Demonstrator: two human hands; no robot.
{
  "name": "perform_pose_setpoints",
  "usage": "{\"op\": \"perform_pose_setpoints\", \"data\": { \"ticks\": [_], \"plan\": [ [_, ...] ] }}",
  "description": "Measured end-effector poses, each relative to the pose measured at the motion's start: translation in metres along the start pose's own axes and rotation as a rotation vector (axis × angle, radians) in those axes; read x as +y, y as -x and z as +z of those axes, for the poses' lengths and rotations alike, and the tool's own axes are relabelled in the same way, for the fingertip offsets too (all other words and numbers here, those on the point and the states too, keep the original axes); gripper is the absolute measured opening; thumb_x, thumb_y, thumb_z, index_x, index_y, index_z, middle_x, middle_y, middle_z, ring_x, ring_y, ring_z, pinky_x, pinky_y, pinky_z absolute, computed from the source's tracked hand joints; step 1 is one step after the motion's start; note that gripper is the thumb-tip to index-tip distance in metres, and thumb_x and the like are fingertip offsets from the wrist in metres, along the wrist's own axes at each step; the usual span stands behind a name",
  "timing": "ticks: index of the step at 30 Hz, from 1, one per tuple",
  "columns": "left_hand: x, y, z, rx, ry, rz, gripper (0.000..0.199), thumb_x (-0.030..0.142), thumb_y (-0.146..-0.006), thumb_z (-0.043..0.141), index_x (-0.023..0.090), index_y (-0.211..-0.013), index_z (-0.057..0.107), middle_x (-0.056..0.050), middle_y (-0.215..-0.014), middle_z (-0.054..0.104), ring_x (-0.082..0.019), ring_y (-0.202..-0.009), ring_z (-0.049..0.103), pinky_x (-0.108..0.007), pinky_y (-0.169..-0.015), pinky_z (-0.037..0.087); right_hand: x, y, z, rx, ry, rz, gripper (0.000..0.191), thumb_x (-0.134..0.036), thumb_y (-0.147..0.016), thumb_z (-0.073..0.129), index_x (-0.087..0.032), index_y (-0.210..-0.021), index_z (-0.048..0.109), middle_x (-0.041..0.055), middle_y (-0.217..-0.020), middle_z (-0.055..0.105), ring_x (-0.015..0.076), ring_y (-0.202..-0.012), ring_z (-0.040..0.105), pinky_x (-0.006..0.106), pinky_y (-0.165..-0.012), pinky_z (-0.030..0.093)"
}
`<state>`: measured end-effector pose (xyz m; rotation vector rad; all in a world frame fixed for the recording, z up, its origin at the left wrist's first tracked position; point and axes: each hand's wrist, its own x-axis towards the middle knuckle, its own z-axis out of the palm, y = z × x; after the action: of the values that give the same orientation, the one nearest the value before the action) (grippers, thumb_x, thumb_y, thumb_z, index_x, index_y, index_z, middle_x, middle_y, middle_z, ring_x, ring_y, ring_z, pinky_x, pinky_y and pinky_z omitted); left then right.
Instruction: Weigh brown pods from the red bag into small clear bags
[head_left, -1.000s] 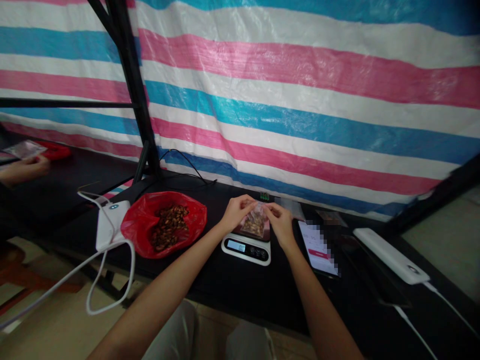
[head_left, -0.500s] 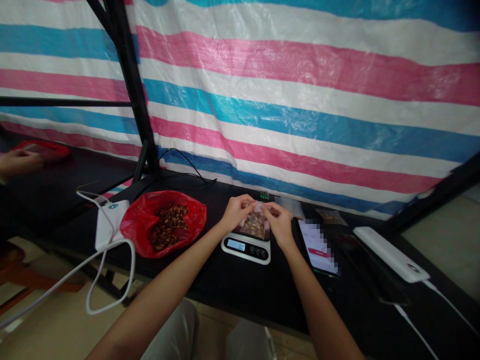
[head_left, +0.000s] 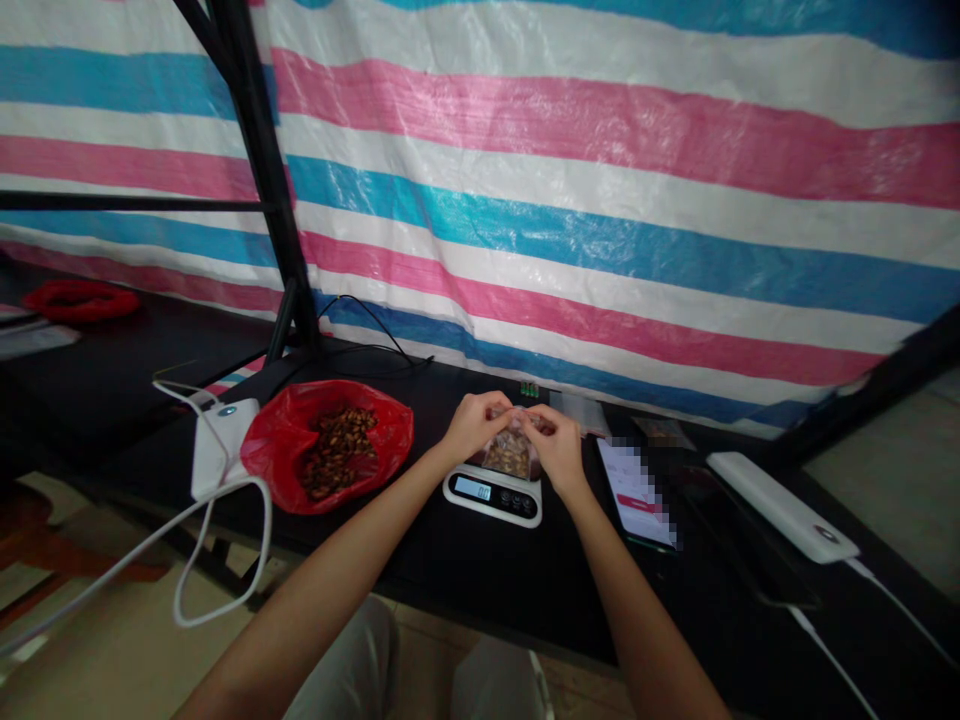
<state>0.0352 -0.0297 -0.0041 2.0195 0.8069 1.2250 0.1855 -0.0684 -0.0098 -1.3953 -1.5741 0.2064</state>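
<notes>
Both hands pinch the top edge of a small clear plastic bag with brown seeds or beans in its lower part. My left hand grips the edge from the left, fingertips close to those of my right hand on the other side. Just under and in front of the bag lies a white digital scale with a lit display; whether the bag rests on it I cannot tell. Left of my hands sits an open red plastic bag holding a heap of similar brown seeds.
A lit phone, a dark phone and a white power bank lie to the right. Flat clear bags are behind my right hand. A white device with a looping cable stands left. Striped sheeting hangs behind the table.
My fingers have shifted slightly along the bag's top edge, drawing closer together. At the far left, another person's hand has gone out of view.
</notes>
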Motion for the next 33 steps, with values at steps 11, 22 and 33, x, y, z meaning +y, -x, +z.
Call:
{"op": "perform_pose_setpoints", "data": {
  "ticks": [11,22,33],
  "plan": [
    [-0.0031,-0.0015,0.0007,0.121,0.096,-0.020,0.027,0.038,-0.075,0.060,0.012,-0.074,0.067,-0.003,-0.068,0.066,-0.011,-0.060,0.056,-0.020,-0.056,0.041,0.0033,-0.0007,0.0018,0.063,-0.080,0.029,0.030,-0.046,-0.075,0.056,-0.019,-0.076,0.068,0.0003,-0.064,0.063,0.0135,-0.053,0.053,0.023,-0.050,0.040],
    [-0.0063,-0.0034,0.0049,0.149,0.228,-0.075,0.025,0.035,-0.071,0.064,0.011,-0.070,0.066,-0.003,-0.063,0.063,-0.010,-0.056,0.053,-0.019,-0.052,0.039,0.0020,-0.0005,0.0024,0.076,-0.112,0.034,0.028,-0.044,-0.076,0.057,-0.019,-0.076,0.068,0.0003,-0.064,0.064,0.0140,-0.055,0.055,0.024,-0.053,0.041],
    [-0.0080,-0.0079,0.0022,0.211,0.453,-0.192,0.028,0.038,-0.064,0.069,0.009,-0.064,0.066,-0.002,-0.055,0.061,-0.009,-0.049,0.051,-0.019,-0.047,0.037,-0.0034,-0.0017,-0.0016,0.105,-0.280,0.081,0.030,-0.044,-0.077,0.055,-0.017,-0.069,0.065,-0.0029,-0.048,0.053,0.0131,-0.046,0.050,0.025,-0.051,0.039]
  ]
}}
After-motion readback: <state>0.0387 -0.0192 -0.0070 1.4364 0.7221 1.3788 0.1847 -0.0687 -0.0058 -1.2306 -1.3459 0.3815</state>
